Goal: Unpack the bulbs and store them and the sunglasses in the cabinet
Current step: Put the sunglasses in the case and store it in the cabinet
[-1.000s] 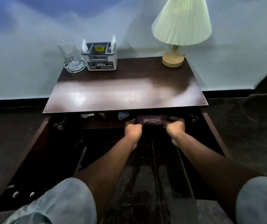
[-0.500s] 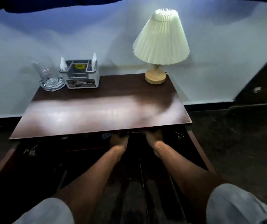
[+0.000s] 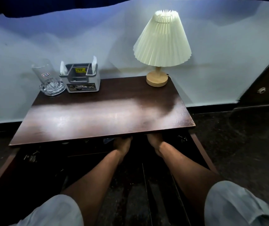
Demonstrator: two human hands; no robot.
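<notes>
Two hands are in the cabinet (image 3: 200,150) opening, side by side, just under the front edge of the top (image 3: 104,116). Left hand (image 3: 123,143): back of hand and wrist visible, fingers hidden under the edge. Right hand (image 3: 155,141): same. Grip on both: can't tell, fingers out of sight. The hands are near each other, not touching.

Sunglasses and bulbs: can't tell where they are. The inside is dark, with only a small pale-blue scrap showing left of the left hand, unreadable.

Both doors are swung open, left door (image 3: 1,170) out to the left, right door (image 3: 203,156) out to the right. Metal hinges (image 3: 31,158) show on the inner faces.

On the top, back row:
- glass mug (image 3: 49,79) at the left corner
- grey organiser box (image 3: 83,80) just beside it, white tissue at both ends
- lamp (image 3: 162,41) at back right, pleated cream shade, round wooden base

Glare runs across the middle of the top. Pale sleeves (image 3: 53,211) sit at the bottom corners. Dark floor (image 3: 236,144) on either side, pale wall behind.
</notes>
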